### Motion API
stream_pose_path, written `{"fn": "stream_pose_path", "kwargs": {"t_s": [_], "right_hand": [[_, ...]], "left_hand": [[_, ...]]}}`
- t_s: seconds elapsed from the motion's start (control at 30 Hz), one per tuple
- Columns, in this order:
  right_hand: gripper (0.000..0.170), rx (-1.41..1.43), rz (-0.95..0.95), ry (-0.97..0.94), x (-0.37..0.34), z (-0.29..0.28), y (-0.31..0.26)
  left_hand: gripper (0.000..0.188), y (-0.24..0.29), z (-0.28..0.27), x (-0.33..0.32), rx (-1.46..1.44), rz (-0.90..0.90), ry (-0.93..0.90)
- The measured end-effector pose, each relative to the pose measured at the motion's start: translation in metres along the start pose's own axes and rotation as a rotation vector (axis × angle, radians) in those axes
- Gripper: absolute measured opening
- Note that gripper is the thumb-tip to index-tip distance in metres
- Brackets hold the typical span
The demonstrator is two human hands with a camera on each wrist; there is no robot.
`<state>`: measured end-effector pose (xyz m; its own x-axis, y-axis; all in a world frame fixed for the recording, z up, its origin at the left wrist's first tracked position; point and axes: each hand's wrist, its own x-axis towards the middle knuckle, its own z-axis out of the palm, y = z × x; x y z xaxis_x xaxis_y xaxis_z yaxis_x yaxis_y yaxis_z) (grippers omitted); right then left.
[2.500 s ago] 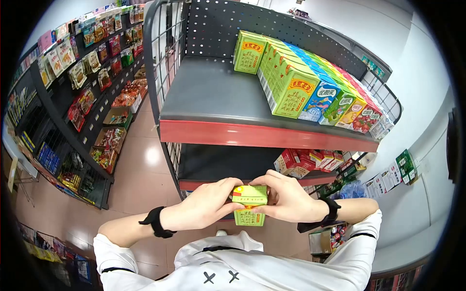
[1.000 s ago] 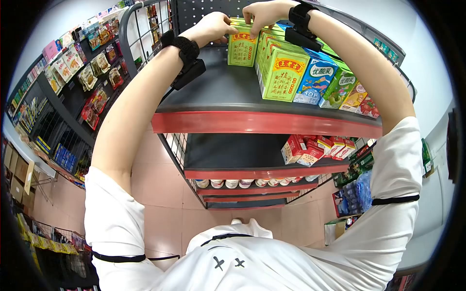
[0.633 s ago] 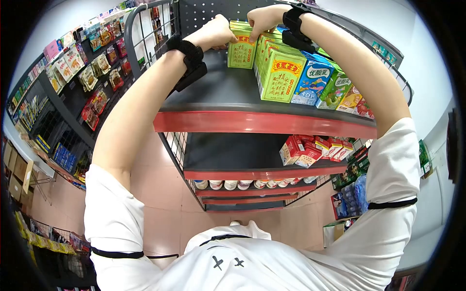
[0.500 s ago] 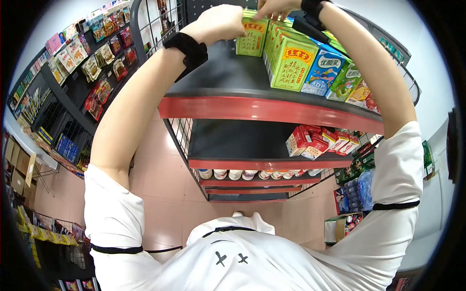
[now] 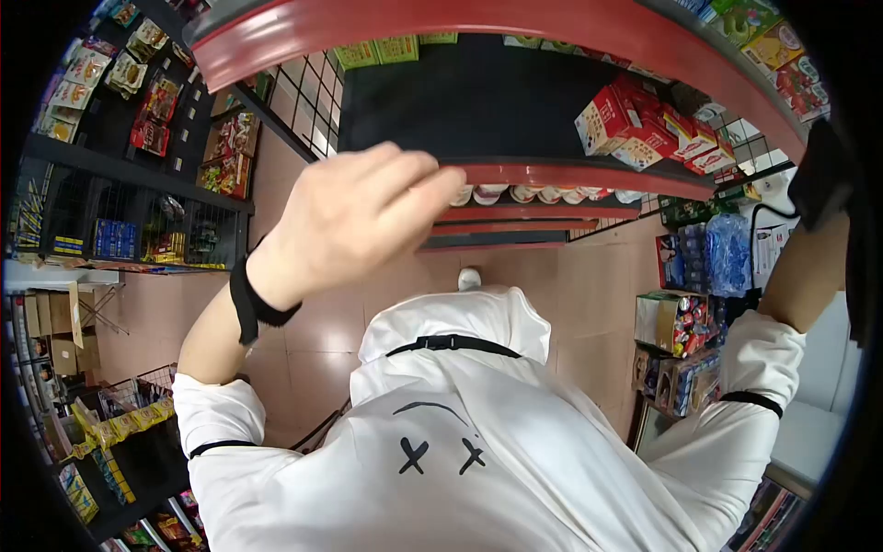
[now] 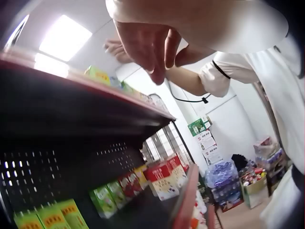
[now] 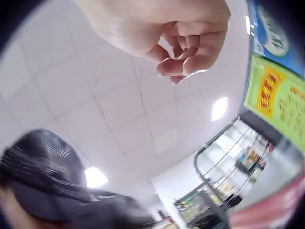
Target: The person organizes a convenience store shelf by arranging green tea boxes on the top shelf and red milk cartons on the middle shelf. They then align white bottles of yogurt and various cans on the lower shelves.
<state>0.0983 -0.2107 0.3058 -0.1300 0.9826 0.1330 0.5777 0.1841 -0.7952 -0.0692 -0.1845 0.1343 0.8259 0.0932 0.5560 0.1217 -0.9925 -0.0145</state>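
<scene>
My left hand [image 5: 359,216] hangs in front of the shelf unit with fingers together and loosely bent, holding nothing. In the left wrist view its fingers [image 6: 159,50] point down below the sleeve, beside the upper shelf. My right hand [image 7: 186,33] is raised near the top shelf, fingers loosely curled around no object. A green herbal tea carton [image 7: 279,100] stands on that shelf to its side, next to a blue drink carton [image 7: 279,36]. In the head view the right arm [image 5: 809,276] reaches up at the right edge, the hand itself hidden behind the dark wristband.
Red-edged shelf boards [image 5: 515,173] cross the front. Red cartons [image 5: 644,124] and green cartons [image 5: 377,51] stand on the second level. A snack rack [image 5: 120,175] is at the left. Boxes and wrapped bottles [image 5: 708,253] are stacked on the floor at the right.
Both hands first held a green carton at the waist, then set it on the top shelf beside the others. They have let go and parted; the left came down, and the head tilted lower.
</scene>
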Motion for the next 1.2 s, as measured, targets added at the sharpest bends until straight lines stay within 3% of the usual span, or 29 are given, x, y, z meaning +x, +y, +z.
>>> {"fn": "stream_pose_path", "kwargs": {"t_s": [0.03, 0.07, 0.17, 0.23, 0.3, 0.33, 0.37, 0.43, 0.5, 0.57, 0.6, 0.63, 0.7, 0.83, 0.9, 0.93, 1.1, 1.17, 1.2], "right_hand": [[0.029, 0.068, 0.097, -0.126, -0.006, 0.059, -0.034], [0.028, 0.130, 0.183, -0.249, -0.015, 0.045, -0.016], [0.027, 0.304, 0.423, -0.614, -0.074, -0.072, 0.081], [0.030, -0.074, 0.029, -0.906, -0.063, -0.028, 0.126], [0.038, -0.246, -0.050, -0.789, -0.049, 0.011, 0.174], [0.042, -0.328, -0.077, -0.683, -0.038, 0.020, 0.194], [0.045, -0.411, -0.107, -0.573, -0.022, 0.023, 0.212], [0.048, -0.512, -0.125, -0.465, 0.024, 0.024, 0.240], [0.043, -0.388, 0.103, -0.247, 0.062, 0.029, 0.252], [0.039, -0.398, 0.084, -0.190, 0.095, 0.016, 0.258], [0.039, -0.406, 0.075, -0.176, 0.099, 0.010, 0.266], [0.038, -0.408, 0.053, -0.155, 0.110, 0.013, 0.264], [0.038, -0.400, 0.011, -0.128, 0.124, 0.010, 0.270], [0.036, -0.357, -0.068, -0.094, 0.169, 0.003, 0.278], [0.035, -0.340, -0.108, -0.063, 0.170, 0.020, 0.263], [0.035, -0.332, -0.123, -0.047, 0.171, 0.028, 0.256], [0.033, -0.302, -0.180, 0.018, 0.169, 0.041, 0.249], [0.032, -0.292, -0.204, 0.032, 0.189, 0.049, 0.241], [0.032, -0.287, -0.219, 0.038, 0.204, 0.055, 0.234]], "left_hand": [[0.036, -0.010, 0.015, -0.002, -0.025, -0.090, -0.036], [0.033, -0.019, 0.027, -0.004, 0.018, -0.088, -0.082], [0.029, -0.041, 0.061, -0.009, 0.092, -0.112, -0.155], [0.029, -0.056, 0.083, -0.004, 0.108, -0.133, -0.195], [0.033, -0.075, 0.109, 0.009, 0.163, -0.242, -0.190], [0.049, -0.084, 0.117, 0.014, 0.181, -0.327, -0.280], [0.049, -0.090, 0.124, 0.019, 0.192, -0.317, -0.280], [0.064, -0.099, 0.138, 0.024, 0.581, -0.378, -0.371], [0.072, -0.119, 0.151, 0.031, 0.677, -0.395, -0.436], [0.070, -0.147, 0.157, 0.042, 0.785, -0.361, -0.236], [0.056, -0.173, 0.163, 0.049, 0.963, -0.235, -0.055], [0.056, -0.182, 0.165, 0.057, 0.977, -0.231, -0.041], [0.031, -0.199, 0.169, 0.065, 1.362, -0.135, 0.221], [0.030, -0.256, 0.180, 0.068, 1.195, -0.184, 0.036], [0.041, -0.255, 0.175, 0.083, 0.756, -0.422, -0.241], [0.030, -0.240, 0.179, 0.081, 0.647, -0.327, -0.028], [0.027, -0.261, 0.213, 0.057, 0.707, -0.268, 0.003], [0.026, -0.277, 0.225, 0.042, 0.385, -0.214, 0.280], [0.028, -0.288, 0.232, 0.029, 0.643, -0.144, 0.258]]}}
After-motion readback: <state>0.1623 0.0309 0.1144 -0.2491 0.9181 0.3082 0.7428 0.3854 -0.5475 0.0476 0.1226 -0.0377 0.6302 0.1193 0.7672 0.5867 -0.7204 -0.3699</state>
